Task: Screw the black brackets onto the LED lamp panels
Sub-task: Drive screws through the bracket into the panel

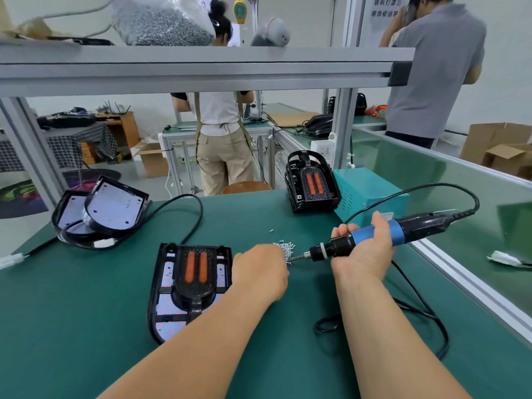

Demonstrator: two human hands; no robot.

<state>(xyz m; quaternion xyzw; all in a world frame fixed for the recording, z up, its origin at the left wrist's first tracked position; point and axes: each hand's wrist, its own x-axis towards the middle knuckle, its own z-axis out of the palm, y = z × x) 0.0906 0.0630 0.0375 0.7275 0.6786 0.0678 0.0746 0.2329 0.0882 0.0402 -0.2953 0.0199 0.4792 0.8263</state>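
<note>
Holding the electric screwdriver (pixel 339 245) level, my right grip (pixel 364 246) is wrapped round its blue barrel at 3 o'clock, with the bit pointing toward 9 o'clock at the pile of screws (pixel 284 246). My left grip (pixel 259 270) lies knuckles-up at that pile. Its fingertips are hidden behind the hand, so I cannot tell whether it pinches a screw. At 8 o'clock the LED lamp panel (pixel 167 300) lies flat on the green counter (pixel 86 312), its white face dotted red. The black bracket (pixel 195 300), with two orange strips, lies on top. My left forearm covers the panel's near corner.
</note>
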